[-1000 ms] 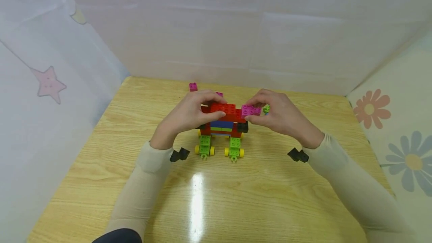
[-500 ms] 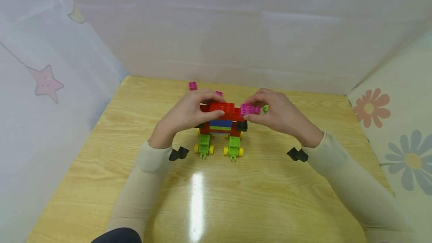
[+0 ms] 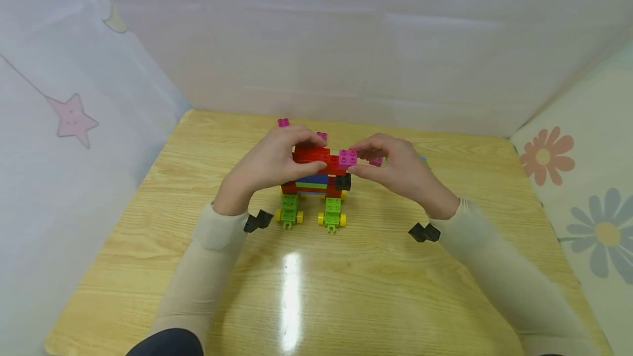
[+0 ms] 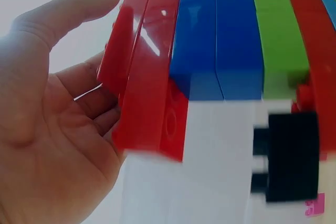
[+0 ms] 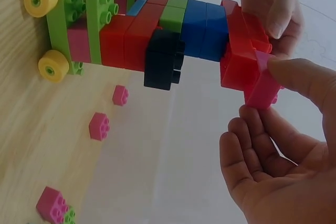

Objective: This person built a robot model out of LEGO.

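In front of me on the table stands a tall toy-brick build: green feet (image 3: pixel 332 209) on yellow wheels (image 5: pixel 53 66), red and blue bricks (image 4: pixel 218 30) above, black bricks (image 5: pixel 161 59) jutting sideways. Across its top lies a long red brick (image 4: pixel 152 66) with another red brick (image 3: pixel 310 154) on it. My left hand (image 3: pixel 269 159) grips that upper brick, thumb in front, fingers behind. At the right end of the red top is a pink brick (image 3: pixel 348 158). My right hand (image 3: pixel 393 166) pinches it between thumb and fingertips, the thumb over its studs in the right wrist view.
Loose pink bricks lie behind the build: one brick (image 3: pixel 283 122) near the back edge, another brick (image 3: pixel 322 136) behind the left fingers, and a third brick (image 5: pixel 51 204) beside a green piece (image 5: pixel 69 215). Sheets with printed shapes wall the wooden table (image 3: pixel 395 290) at back and sides.
The build has shifted a little left, with both hands moving along. The pink brick has gone slightly further left, so a loose pink brick behind it now shows apart from it.
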`<state>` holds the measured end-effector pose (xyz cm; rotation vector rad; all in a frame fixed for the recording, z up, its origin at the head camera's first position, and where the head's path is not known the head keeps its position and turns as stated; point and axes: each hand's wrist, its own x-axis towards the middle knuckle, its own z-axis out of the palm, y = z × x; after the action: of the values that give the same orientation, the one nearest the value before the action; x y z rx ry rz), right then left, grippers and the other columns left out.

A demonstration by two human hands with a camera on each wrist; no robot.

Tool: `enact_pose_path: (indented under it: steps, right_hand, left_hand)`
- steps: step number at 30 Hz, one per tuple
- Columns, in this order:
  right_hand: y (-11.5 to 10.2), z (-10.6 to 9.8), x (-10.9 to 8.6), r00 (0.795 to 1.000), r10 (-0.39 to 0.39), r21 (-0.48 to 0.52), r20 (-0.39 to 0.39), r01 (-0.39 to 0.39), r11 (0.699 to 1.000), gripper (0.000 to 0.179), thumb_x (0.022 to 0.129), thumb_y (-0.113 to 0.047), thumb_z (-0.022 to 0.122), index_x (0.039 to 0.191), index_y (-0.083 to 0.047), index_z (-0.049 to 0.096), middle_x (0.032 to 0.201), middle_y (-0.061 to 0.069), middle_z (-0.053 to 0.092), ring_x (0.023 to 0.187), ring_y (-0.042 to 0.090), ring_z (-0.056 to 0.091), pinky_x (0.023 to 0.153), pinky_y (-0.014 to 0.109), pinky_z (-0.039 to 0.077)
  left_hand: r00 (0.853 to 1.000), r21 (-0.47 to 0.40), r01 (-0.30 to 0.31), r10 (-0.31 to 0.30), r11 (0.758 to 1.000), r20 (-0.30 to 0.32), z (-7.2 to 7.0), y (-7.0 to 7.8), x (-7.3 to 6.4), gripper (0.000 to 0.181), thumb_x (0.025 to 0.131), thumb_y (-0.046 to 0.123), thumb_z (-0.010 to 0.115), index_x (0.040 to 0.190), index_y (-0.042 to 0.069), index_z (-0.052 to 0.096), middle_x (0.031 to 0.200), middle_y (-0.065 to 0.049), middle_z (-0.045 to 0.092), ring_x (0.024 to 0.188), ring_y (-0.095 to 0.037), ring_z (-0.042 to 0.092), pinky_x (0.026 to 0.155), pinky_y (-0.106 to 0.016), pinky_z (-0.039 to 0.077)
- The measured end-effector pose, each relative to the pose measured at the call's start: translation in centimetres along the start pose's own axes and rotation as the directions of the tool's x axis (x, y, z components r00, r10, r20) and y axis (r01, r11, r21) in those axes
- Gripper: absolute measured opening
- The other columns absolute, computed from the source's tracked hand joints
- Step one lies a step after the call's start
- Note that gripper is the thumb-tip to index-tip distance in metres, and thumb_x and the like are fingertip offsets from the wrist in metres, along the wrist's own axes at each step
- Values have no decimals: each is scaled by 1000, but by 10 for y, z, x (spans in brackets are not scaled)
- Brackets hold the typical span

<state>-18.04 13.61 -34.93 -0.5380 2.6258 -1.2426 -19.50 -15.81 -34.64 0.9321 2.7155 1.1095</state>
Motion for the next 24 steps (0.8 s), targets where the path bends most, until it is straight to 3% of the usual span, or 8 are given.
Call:
enact_pose_path:
  steps: [13, 24]
  right_hand:
    - [-11, 25, 11, 1000, -9, 123, -1, 9, 992, 49, 100, -33, 87, 145, -18, 71, 133, 1, 76, 121, 26, 71, 109, 50, 57]
    - [9, 8, 10, 1000, -2, 133, 30, -2, 991, 47, 104, -30, 83, 147, -17, 71, 138, 6, 76, 125, 25, 71, 111, 51, 56]
  left_hand:
    - [1000, 21, -15, 14, 1000, 22, 3, 5, -2, 39, 99, 28, 88, 133, 11, 78, 125, -4, 78, 100, -21, 69, 89, -38, 64]
    - [1000, 33, -15, 14, 999, 23, 3, 6, -6, 36, 100, 26, 88, 130, 9, 79, 121, -4, 79, 94, -21, 65, 84, -36, 60]
